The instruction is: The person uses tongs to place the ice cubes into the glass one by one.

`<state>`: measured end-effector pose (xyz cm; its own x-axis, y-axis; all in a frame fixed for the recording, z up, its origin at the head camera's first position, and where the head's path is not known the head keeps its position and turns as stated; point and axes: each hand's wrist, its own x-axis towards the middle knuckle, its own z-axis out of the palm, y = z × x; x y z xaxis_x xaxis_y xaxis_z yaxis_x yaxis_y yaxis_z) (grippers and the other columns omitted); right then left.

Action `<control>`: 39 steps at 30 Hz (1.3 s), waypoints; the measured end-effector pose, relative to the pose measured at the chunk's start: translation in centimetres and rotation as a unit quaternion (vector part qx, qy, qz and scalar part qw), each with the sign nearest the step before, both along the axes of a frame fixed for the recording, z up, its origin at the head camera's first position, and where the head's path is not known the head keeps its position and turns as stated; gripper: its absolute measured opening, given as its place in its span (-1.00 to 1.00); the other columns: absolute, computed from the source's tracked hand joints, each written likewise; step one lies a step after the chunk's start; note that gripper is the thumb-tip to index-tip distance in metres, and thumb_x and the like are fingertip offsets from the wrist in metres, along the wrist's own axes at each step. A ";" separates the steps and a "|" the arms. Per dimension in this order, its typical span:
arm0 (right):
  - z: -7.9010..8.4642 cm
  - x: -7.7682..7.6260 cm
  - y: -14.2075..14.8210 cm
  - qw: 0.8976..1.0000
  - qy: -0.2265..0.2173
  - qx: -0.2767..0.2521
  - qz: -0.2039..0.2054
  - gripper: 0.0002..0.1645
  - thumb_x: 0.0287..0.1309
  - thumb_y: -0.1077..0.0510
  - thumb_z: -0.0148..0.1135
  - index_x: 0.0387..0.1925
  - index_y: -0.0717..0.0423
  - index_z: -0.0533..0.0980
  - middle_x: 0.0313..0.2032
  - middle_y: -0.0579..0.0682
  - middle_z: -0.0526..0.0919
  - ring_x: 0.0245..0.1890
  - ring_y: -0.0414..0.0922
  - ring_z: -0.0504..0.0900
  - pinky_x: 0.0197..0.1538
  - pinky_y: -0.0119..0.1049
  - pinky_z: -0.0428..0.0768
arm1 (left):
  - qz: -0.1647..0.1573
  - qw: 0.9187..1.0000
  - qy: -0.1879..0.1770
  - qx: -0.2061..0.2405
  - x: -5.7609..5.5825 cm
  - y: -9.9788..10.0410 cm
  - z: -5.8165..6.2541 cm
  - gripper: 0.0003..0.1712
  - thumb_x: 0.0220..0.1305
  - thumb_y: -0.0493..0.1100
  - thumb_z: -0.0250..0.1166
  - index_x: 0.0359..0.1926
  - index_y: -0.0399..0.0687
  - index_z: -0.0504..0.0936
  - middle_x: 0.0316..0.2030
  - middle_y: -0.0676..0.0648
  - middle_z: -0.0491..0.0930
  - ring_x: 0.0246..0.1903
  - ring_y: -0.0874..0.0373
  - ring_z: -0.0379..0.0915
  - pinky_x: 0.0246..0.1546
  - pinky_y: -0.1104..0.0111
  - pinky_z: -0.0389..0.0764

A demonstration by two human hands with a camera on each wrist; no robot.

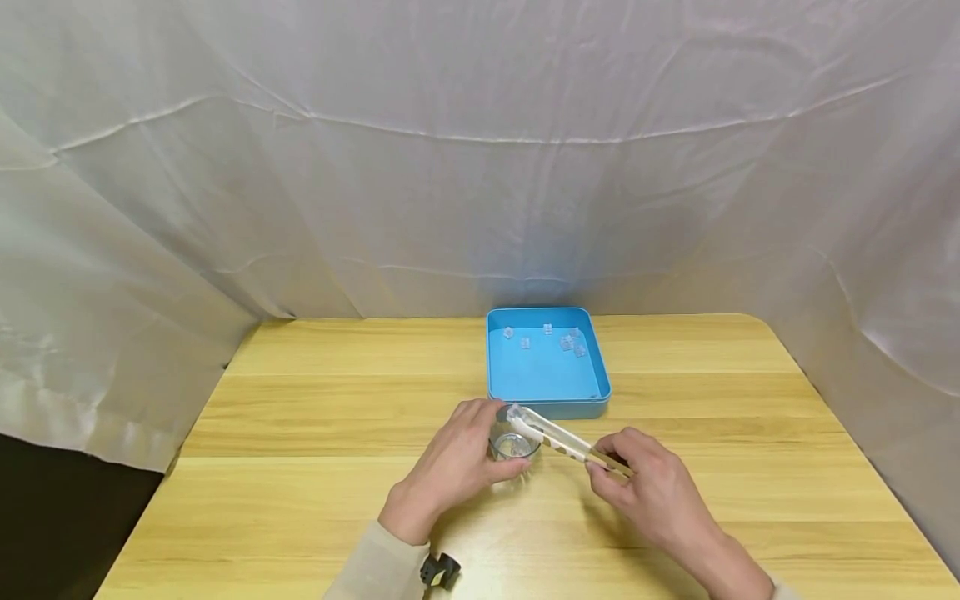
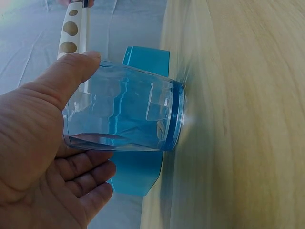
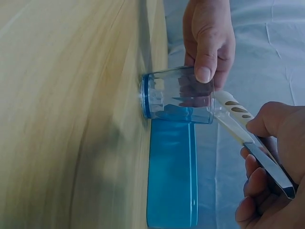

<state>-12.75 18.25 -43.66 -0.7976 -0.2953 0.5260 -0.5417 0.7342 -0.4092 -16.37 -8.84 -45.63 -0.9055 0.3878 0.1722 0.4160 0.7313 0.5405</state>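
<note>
A clear drinking glass (image 1: 513, 448) stands upright on the table, with my left hand (image 1: 457, 460) around it. The thumb grips the near side by the rim, and the fingers are on the far side. Clear cubes lie low inside the glass (image 3: 157, 98). From the right, my right hand (image 1: 651, 482) holds a pair of tongs (image 3: 269, 164) by the metal handle part. White, brown-spotted arms lead to the tongs' tips, which are at the glass's mouth. Something small and clear shows at the tips in the head view.
Right behind the glass sits a shallow blue tray (image 1: 536, 375) with several clear cubes (image 1: 567, 342) in it, mostly toward the back right. The wooden table (image 1: 315, 417) reaches back to a grey cloth (image 1: 420, 200), which also hangs along both sides.
</note>
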 end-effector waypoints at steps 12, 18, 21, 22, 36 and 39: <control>-1.0 0.1 0.0 1.000 0.014 -0.007 -0.005 -0.74 -0.08 0.28 0.58 -0.36 -0.01 0.65 -0.39 -0.32 0.61 -0.40 -0.45 0.48 -0.36 -0.61 0.52 | 0.001 1.000 0.004 -0.001 0.0 0.0 0.0 -0.08 0.18 0.21 0.58 0.40 -0.15 0.47 0.25 -0.12 0.59 0.31 -0.02 0.45 0.31 0.12 0.59; -1.1 0.1 0.1 1.000 0.023 -0.010 0.001 -0.73 -0.10 0.28 0.58 -0.35 -0.01 0.64 -0.40 -0.32 0.61 -0.41 -0.45 0.47 -0.37 -0.60 0.51 | 0.006 1.000 -0.004 -0.003 0.0 0.0 0.1 -0.05 0.18 0.23 0.57 0.42 -0.16 0.46 0.27 -0.13 0.58 0.31 -0.02 0.46 0.33 0.12 0.57; -1.2 0.1 0.2 1.000 0.027 -0.011 0.004 -0.72 -0.11 0.28 0.58 -0.35 0.00 0.64 -0.40 -0.32 0.61 -0.41 -0.45 0.47 -0.38 -0.60 0.50 | 0.007 1.000 -0.006 -0.005 0.0 0.0 0.1 -0.05 0.19 0.24 0.56 0.43 -0.16 0.46 0.28 -0.13 0.57 0.32 -0.02 0.46 0.34 0.12 0.57; -1.2 0.1 0.2 1.000 0.028 -0.010 0.004 -0.72 -0.11 0.28 0.58 -0.35 0.00 0.64 -0.40 -0.32 0.61 -0.41 -0.45 0.47 -0.38 -0.61 0.50 | 0.007 1.000 -0.007 -0.004 0.0 0.0 0.1 -0.04 0.19 0.24 0.56 0.43 -0.16 0.45 0.28 -0.13 0.57 0.32 -0.02 0.45 0.35 0.12 0.56; -1.2 0.0 0.3 1.000 0.025 -0.011 0.007 -0.71 -0.11 0.28 0.60 -0.34 0.00 0.65 -0.40 -0.32 0.61 -0.41 -0.45 0.46 -0.38 -0.61 0.50 | 0.006 1.000 -0.006 -0.007 -0.1 0.0 0.1 -0.05 0.19 0.25 0.56 0.43 -0.15 0.46 0.28 -0.12 0.58 0.30 0.00 0.46 0.33 0.13 0.58; -1.2 0.0 0.3 1.000 0.023 -0.011 0.006 -0.71 -0.11 0.28 0.60 -0.34 0.00 0.65 -0.39 -0.32 0.61 -0.41 -0.45 0.47 -0.38 -0.61 0.50 | 0.006 1.000 -0.006 -0.009 -0.1 0.0 0.1 -0.04 0.19 0.25 0.56 0.43 -0.15 0.45 0.28 -0.12 0.58 0.30 0.01 0.46 0.33 0.14 0.58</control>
<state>-12.77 18.54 -44.88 -0.7683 -0.2939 0.5687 -0.5699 0.7185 -0.3987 -16.43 -8.87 -45.53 -0.9117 0.3804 0.1553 0.4017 0.7456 0.5318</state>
